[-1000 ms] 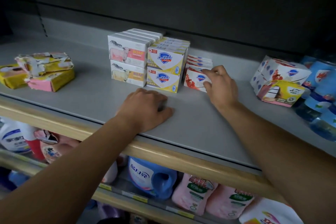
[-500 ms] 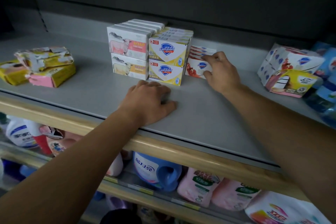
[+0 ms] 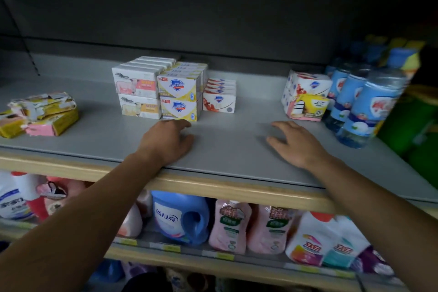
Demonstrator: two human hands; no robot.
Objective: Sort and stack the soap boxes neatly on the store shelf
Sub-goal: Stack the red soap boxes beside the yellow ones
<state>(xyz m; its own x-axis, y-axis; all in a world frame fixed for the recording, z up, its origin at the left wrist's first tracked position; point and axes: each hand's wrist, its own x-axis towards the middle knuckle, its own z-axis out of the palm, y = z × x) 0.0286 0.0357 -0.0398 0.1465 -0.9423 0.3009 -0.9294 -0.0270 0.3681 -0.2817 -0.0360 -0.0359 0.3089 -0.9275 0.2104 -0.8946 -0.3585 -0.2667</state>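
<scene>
While the left hand [image 3: 169,142] rested palm-down with curled fingers near the shelf's [image 3: 227,149] front edge, holding nothing visible, the right hand [image 3: 295,143] hovered spread and empty; the stacked soap boxes [image 3: 177,91] stood mid-shelf toward the back, loose boxes [image 3: 305,95] further right.

Shop, stocked shelf [image 3: 227,149], detergent bottles [image 3: 180,218] below

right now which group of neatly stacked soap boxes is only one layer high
The red-and-white soap boxes, rightmost of the three; the pink sheep boxes and yellow shield boxes stand two layers high.
</scene>
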